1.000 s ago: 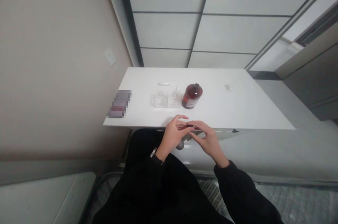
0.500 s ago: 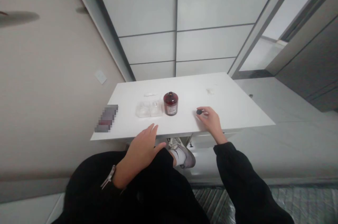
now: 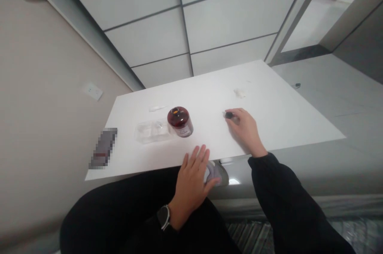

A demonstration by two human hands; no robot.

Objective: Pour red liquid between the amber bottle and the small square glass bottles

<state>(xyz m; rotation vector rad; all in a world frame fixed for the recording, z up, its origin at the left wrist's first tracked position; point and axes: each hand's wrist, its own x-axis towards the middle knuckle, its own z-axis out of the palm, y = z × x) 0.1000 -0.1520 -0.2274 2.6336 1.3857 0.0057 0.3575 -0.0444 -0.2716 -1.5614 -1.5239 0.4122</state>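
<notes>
My right hand (image 3: pixel 243 130) pinches a small black-topped piece (image 3: pixel 229 115) just above or on the white table (image 3: pixel 209 90). Some clear part shows beside its black top, but its full shape is hidden by my fingers. My left hand (image 3: pixel 193 180) is open, palm down with fingers stretched, its fingertips at the table's front edge. Ahead of it and a little to the left stands a dark red-brown bottle (image 3: pixel 180 122), upright and uncapped, with a pale label. Left of the bottle lies a clear plastic tray (image 3: pixel 143 138) with clear items in it, hard to make out.
Behind the tray lies a thin clear-white strip (image 3: pixel 157 108). A crumpled pale scrap (image 3: pixel 239 93) is at the back right. On the table's left end rests a blurred-out dark rectangular object (image 3: pixel 103 148). Sliding panels (image 3: pixel 143 38) rise behind the table, a wall on the left.
My left hand has moved right along the table's front edge. The right hand keeps its pinch on the black-topped piece. The view has tilted and shifted.
</notes>
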